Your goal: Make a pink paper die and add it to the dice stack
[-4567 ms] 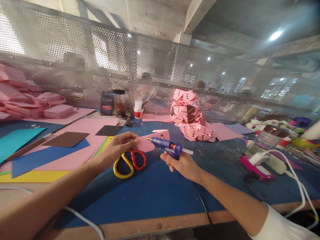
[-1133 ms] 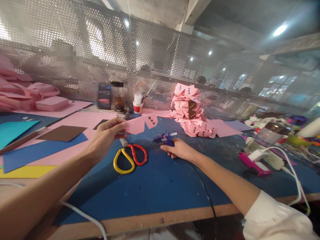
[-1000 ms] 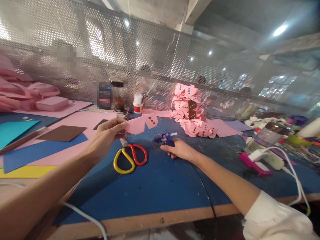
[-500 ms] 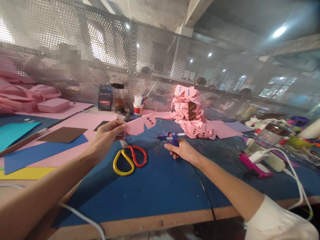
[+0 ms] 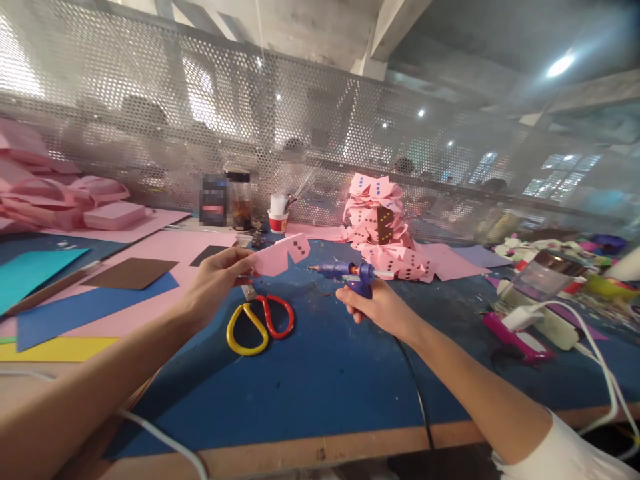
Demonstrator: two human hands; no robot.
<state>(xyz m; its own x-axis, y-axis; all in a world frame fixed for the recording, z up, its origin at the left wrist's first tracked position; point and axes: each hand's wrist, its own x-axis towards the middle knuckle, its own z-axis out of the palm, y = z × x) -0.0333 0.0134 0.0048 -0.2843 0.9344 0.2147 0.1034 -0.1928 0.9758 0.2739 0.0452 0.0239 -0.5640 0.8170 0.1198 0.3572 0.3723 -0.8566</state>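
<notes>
Between the thumb and fingers of my left hand (image 5: 223, 277) is a pink paper piece (image 5: 273, 259), notched on its lower edge and marked with small dark squares. My right hand (image 5: 373, 307) grips a blue hot glue gun (image 5: 345, 272), whose nozzle points left toward the paper, apart from it. A glue stick juts from the gun's rear, and a black cord hangs below. Under the paper lie scissors (image 5: 249, 330) with one yellow and one red handle loop; their blades are mostly hidden behind my left hand.
Behind the glue gun rises a pile of pink paper pieces (image 5: 377, 213). Colored sheets (image 5: 95, 313) lie on the left, near a pink paper stack (image 5: 115, 212). A jar (image 5: 241, 203) and a red-white cup (image 5: 278, 217) stand by the mesh screen. A power strip (image 5: 520, 337) with white cables sits right.
My right hand has drawn the glue gun to the right, away from the pink paper piece. The left hand still holds the paper in nearly the same place.
</notes>
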